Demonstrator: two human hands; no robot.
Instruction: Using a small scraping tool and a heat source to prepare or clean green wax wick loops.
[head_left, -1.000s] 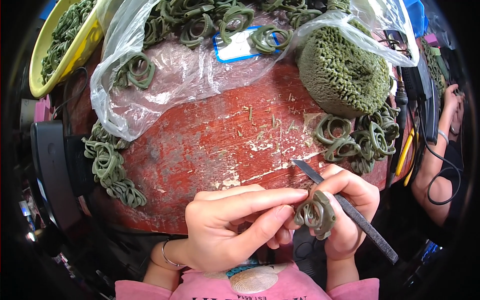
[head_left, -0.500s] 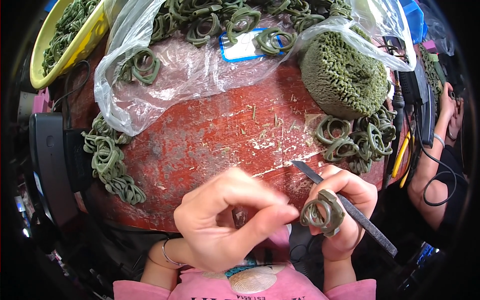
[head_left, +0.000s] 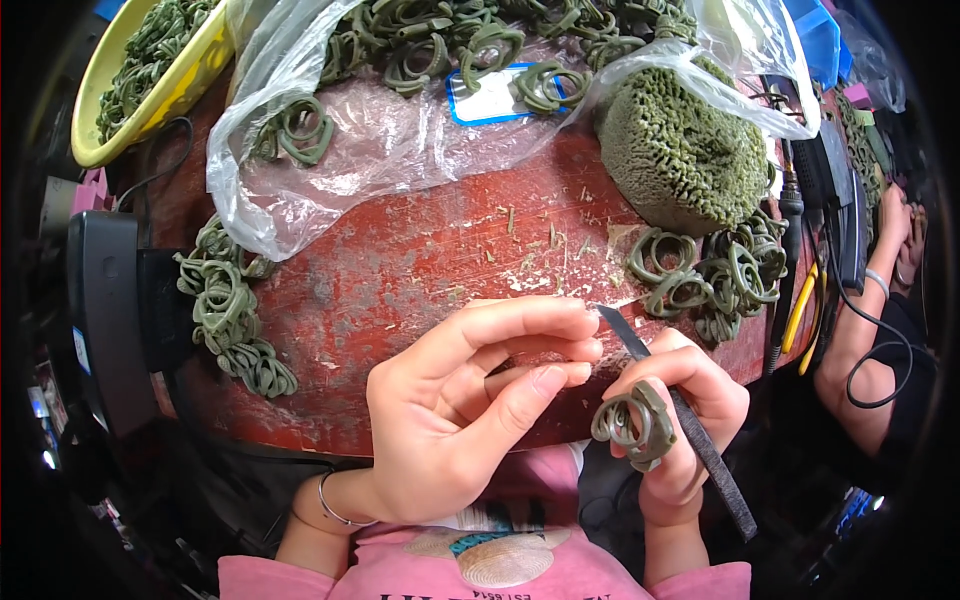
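My left hand hovers over the near table edge with its fingers curved. Its thumb and fingertips stand apart and nothing shows between them. Just right of it, my right hand is closed around a flat dark file with a slanted, blade-like tip pointing up and left, near my left fingertips. The same hand also holds a cluster of green wax-like rings, below the file. Part of the grip on the rings is hidden by the fingers.
Green rings lie right of a porous green block; more lie left. A plastic bag with rings and a blue-edged white card covers the far side. Yellow basket, yellow-handled tool, another person's arm.
My left hand has opened from a near pinch, its fingers lifting and spreading from the thumb. My right hand has tilted the file steeper, and the rings have shifted slightly left.
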